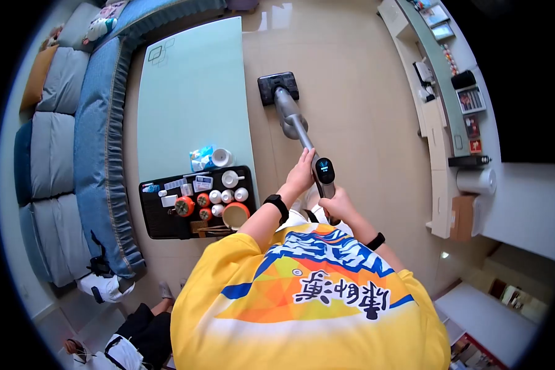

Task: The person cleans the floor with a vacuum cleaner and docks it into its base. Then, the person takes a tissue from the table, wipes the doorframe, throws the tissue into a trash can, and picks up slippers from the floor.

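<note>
Watch your left elbow: your left hand (300, 174) and forearm reach past the near right corner of the table (194, 92), close to the orange-rimmed bowl (236, 216) on the black tray (160, 227). A wide sideways swing there could knock that bowl, or the white jars (241, 194) crowded beside it at the table's near end. Farther out, the floor head (278, 88) of your vacuum cleaner (300, 132) sits just off the table's right side; a careless twist of the wrist could steer it into that edge and jolt what stands on top.

As for your pose, your right hand (338, 202) is nearer your body, off the table's near right corner, clasped around the handle, though most of its fingers are hidden. Your left hand lies ahead of it, fingers nearly straight along the tube beside the lit display (325, 168); whether they curl underneath, I cannot tell. If they merely rest there, your steering could be loose. Both arms slant inward, and the vacuum cleaner runs from them up along the table's right side, its head on the floor beside the table's far half.
</note>
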`<state>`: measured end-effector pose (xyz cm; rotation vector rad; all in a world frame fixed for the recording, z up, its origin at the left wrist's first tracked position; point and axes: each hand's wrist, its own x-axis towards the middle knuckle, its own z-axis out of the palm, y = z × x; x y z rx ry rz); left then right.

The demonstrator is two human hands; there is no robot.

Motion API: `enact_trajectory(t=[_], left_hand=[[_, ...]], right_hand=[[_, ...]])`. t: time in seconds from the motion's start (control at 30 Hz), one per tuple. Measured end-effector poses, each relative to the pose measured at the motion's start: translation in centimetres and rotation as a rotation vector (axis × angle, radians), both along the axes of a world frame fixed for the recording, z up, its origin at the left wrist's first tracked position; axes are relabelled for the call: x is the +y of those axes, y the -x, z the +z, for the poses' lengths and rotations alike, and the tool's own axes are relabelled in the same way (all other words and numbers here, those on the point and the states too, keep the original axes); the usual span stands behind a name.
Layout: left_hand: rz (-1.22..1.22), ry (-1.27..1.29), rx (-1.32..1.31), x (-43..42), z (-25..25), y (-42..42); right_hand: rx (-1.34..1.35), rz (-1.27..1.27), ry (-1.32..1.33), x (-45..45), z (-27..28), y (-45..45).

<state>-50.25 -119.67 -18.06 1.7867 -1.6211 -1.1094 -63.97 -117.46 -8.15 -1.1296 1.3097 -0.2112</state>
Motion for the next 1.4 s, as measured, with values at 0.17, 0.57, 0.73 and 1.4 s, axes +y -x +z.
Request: enact_trajectory(t=[0.17,0.57,0.73,1.4], left_hand=[[0.121,-0.037,0.159,-9.0,0.2,-1.9],[0.191,-0.189,0.148,-32.9,2.7,-10.6],[0.242,-0.183,0.166,-42.1,1.7,-14.4],[0.382,-0.221,0.068,-81.1,-7.9,-27.0]], right_hand=[[-0.12,0.012,-0.065,-12.9,1.0,-1.9],[0.107,0.412,0.121,-51.6,1.6,-6.6],[0.234,0.54,0.176,-64.6,4.0,-10.0],[0.33,0.666,0.51,-89.7,-6.2,-25.3]])
